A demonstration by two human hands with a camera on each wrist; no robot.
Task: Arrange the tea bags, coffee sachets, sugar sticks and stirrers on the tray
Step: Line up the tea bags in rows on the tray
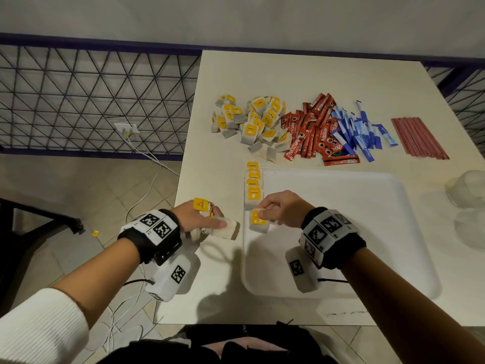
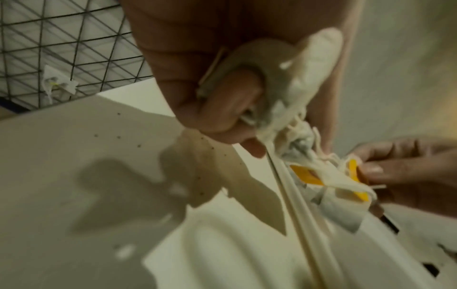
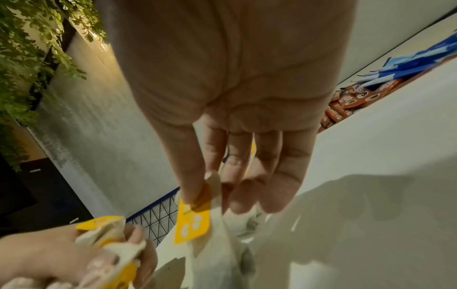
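My left hand (image 1: pixel 203 216) clutches several tea bags (image 1: pixel 223 228); my right hand (image 1: pixel 283 208) pinches one tea bag (image 1: pixel 258 222) at the tray's (image 1: pixel 341 232) left edge. Four more line that edge (image 1: pixel 253 185). Beyond sit uncountable piles.

The right hand (image 3: pixel 235 109) hangs palm toward the camera, its thumb and forefinger pinching a white paper tea bag with a square yellow tag (image 3: pixel 195 221) over the pale, smooth white tray (image 3: pixel 371 224). At the lower left the left hand (image 3: pixel 61 260) grips a crumpled bunch of white tea bags with yellow tags (image 3: pixel 111 246). Beyond the tray's far edge lie brown-red coffee sachets (image 3: pixel 346 105) and blue and white sugar sticks (image 3: pixel 415 64), while green leafy foliage (image 3: pixel 32 58) hangs against the wall at the upper left.
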